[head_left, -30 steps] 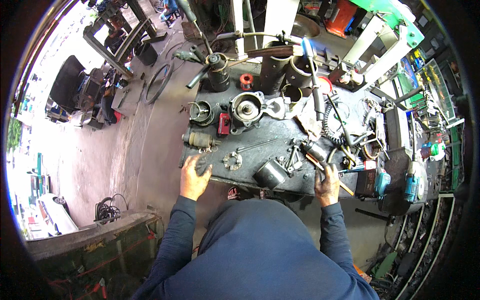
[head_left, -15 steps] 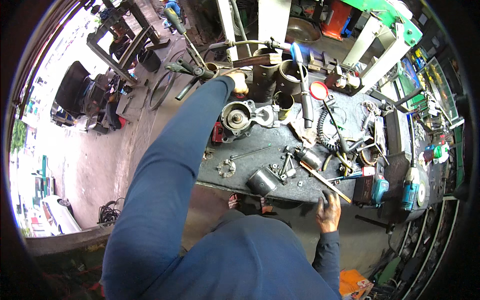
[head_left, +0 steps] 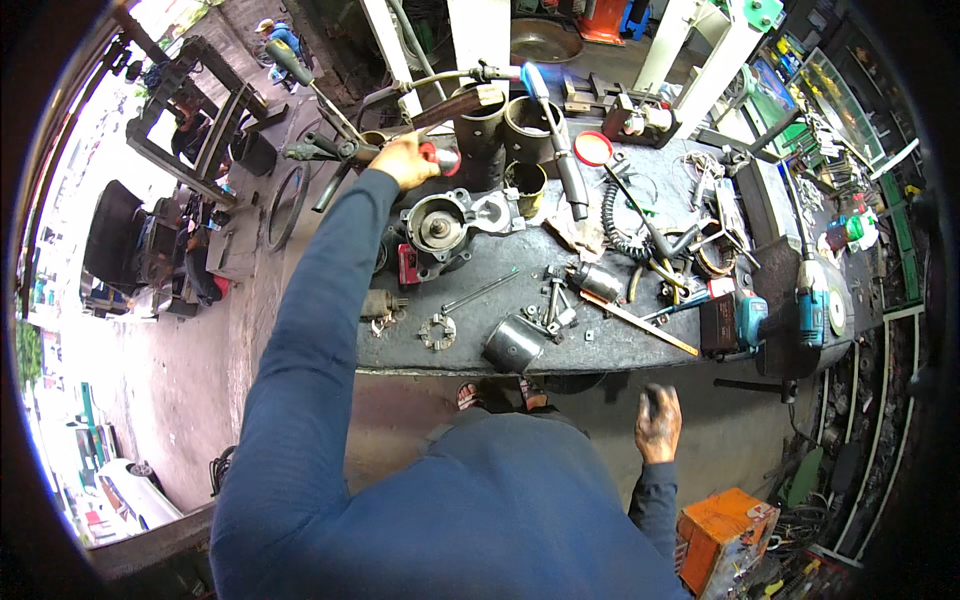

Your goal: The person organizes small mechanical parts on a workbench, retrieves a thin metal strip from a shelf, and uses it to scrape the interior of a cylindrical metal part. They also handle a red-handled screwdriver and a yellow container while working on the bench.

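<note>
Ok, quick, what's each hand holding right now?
Left hand: closed on a red spool.
Right hand: open, fingers loosely bent, nothing seen in it.

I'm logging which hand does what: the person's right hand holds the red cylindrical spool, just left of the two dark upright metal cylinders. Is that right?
Not quite: the head view shows the person's left hand, not the right hand, holding the red cylindrical spool, just left of the two dark upright metal cylinders.
</note>
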Demonstrator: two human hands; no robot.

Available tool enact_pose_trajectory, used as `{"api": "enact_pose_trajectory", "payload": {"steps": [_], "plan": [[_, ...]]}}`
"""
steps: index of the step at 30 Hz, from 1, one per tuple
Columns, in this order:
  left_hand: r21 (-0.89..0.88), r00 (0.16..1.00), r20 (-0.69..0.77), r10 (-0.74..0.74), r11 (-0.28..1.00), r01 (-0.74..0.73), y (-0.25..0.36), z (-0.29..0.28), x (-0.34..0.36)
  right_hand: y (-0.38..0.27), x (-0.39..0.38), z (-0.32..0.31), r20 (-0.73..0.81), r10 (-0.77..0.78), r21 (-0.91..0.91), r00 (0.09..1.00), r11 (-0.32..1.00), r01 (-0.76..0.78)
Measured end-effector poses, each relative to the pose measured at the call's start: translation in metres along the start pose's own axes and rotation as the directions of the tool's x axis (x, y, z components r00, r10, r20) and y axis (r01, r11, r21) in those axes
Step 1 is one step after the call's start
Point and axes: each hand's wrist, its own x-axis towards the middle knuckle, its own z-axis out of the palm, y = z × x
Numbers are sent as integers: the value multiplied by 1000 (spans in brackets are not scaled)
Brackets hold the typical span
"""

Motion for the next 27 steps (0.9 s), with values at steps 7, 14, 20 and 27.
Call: {"api": "enact_pose_trajectory", "payload": {"steps": [7, 14, 20, 27], "plan": [[-678, 910, -408, -69, 690, -252, 41, -6, -161, -98, 70, 1, -3, -430, 184, 903, 887, 424], [-951, 942, -175, -285, 296, -87, 82, 11, -314, -240, 91, 8, 70, -795, 554, 603, 533, 639], [-833, 884, -278, -375, 552, -28, 68, 30, -362, -294, 90, 37, -40, -908, 622, 416, 303, 722], [-898, 809, -103, -579, 404, 175, 82, 32, -379, -306, 83, 57, 79, -967, 704, 244, 227, 673]]}}
